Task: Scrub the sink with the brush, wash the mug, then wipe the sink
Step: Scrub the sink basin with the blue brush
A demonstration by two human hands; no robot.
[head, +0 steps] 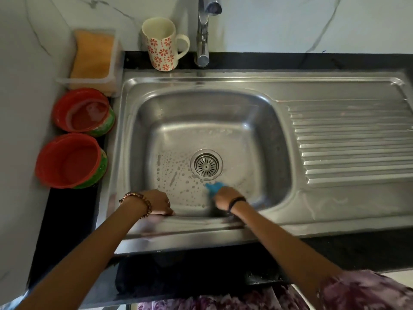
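Observation:
The steel sink [245,104] has soapy droplets on its floor around the drain [206,165]. My right hand [224,198] reaches into the basin near its front wall and grips a blue brush [214,187], whose tip shows just below the drain. My left hand [157,202] rests on the sink's front rim, fingers curled over the edge. A cream mug [162,44] with red flower prints stands upright on the back ledge, left of the tap.
The chrome tap [203,36] rises behind the basin. An orange sponge [92,57] sits in a clear tray at the back left. Two red bowls [83,109] [69,161] stand on the counter left of the sink. The ribbed drainboard [350,142] lies to the right.

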